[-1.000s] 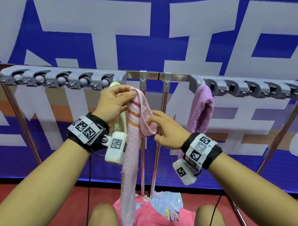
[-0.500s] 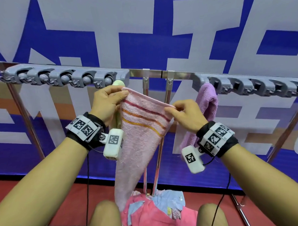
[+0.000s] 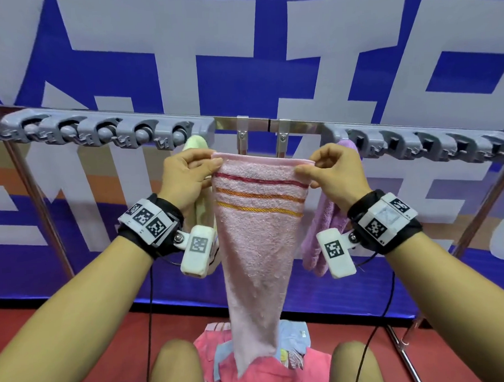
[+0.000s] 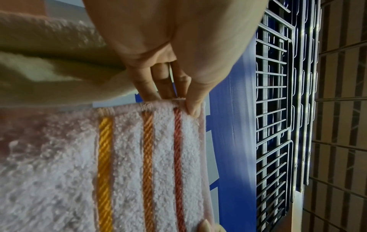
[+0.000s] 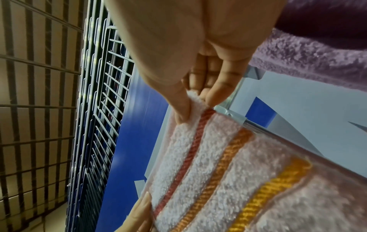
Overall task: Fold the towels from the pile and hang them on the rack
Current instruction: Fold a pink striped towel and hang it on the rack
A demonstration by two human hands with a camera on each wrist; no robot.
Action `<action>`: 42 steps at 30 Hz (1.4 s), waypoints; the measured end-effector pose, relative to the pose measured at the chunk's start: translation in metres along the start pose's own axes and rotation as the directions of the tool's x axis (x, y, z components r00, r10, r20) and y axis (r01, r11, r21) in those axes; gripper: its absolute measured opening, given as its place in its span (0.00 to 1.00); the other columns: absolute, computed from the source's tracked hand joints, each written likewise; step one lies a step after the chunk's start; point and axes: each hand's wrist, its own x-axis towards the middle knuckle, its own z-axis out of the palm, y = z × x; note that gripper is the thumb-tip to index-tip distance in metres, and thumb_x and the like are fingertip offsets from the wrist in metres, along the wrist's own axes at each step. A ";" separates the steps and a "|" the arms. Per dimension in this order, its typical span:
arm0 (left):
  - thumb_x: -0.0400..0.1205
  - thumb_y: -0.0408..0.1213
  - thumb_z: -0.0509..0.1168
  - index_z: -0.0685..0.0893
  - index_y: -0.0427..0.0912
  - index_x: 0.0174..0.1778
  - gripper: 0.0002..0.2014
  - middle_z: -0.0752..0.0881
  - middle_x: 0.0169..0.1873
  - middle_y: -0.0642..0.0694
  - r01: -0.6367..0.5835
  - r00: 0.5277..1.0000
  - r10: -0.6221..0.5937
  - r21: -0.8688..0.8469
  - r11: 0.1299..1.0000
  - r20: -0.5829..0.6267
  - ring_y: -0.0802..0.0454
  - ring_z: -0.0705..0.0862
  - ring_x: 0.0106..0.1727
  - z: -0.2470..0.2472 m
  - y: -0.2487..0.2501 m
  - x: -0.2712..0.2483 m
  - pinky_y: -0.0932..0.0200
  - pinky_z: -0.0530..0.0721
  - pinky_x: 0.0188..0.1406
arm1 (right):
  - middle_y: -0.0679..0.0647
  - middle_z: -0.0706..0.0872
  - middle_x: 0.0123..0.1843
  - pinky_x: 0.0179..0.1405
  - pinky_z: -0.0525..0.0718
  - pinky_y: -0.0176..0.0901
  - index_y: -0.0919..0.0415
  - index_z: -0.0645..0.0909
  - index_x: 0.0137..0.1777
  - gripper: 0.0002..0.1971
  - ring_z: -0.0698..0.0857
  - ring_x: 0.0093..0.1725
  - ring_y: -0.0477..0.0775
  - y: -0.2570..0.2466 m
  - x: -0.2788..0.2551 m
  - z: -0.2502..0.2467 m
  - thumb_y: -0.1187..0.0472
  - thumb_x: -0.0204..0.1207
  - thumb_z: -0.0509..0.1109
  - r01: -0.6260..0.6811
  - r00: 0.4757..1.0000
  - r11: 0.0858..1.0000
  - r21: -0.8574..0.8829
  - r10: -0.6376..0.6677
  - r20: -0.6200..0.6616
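pink towel (image 3: 261,236) now fully spread between left hand (image 3: 186,176) and right hand (image 3: 333,170)

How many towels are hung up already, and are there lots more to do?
Two hang on the rack already: a pale green towel and a purple towel. The left hand and right hand pinch the pink striped towel by its top corners, unfolded. A pile still waits below.

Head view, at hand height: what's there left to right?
left hand → pink striped towel → right hand. The yellow-green towel and purple towel sit partly behind the hands, so I've left them out.
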 end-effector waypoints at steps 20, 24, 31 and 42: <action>0.76 0.25 0.75 0.88 0.37 0.44 0.06 0.91 0.39 0.36 0.017 1.000 -0.018 0.119 0.993 0.000 0.44 0.89 0.40 0.023 -0.005 -0.013 0.45 0.90 0.47 | 0.50 0.93 0.47 0.48 0.89 0.40 0.52 0.91 0.50 0.21 0.89 0.45 0.47 -0.011 -0.014 0.008 0.75 0.68 0.64 0.174 0.895 0.930 -0.323 -0.012 0.447; 0.76 0.25 0.74 0.88 0.34 0.48 0.06 0.91 0.41 0.36 0.006 1.000 -0.010 0.162 0.987 0.019 0.45 0.90 0.41 0.027 -0.004 -0.017 0.50 0.92 0.45 | 0.43 0.90 0.46 0.46 0.83 0.23 0.58 0.90 0.58 0.17 0.86 0.40 0.29 -0.013 -0.014 0.011 0.73 0.73 0.71 0.271 0.868 0.897 -0.351 -0.070 0.492; 0.76 0.27 0.75 0.88 0.42 0.42 0.05 0.91 0.37 0.40 0.018 0.997 -0.002 0.195 0.981 -0.082 0.45 0.89 0.39 0.015 -0.010 -0.002 0.37 0.90 0.50 | 0.46 0.89 0.39 0.48 0.82 0.34 0.59 0.90 0.53 0.08 0.85 0.39 0.42 0.000 0.001 -0.003 0.65 0.80 0.70 0.300 0.920 0.838 -0.455 -0.128 0.370; 0.74 0.27 0.77 0.88 0.40 0.40 0.06 0.89 0.31 0.44 -0.058 0.998 0.047 0.259 0.964 0.049 0.54 0.88 0.33 0.043 -0.007 -0.010 0.57 0.87 0.34 | 0.45 0.86 0.62 0.59 0.79 0.33 0.55 0.88 0.39 0.03 0.82 0.60 0.41 -0.007 -0.007 -0.002 0.60 0.73 0.77 0.439 0.851 0.838 -0.325 -0.272 0.448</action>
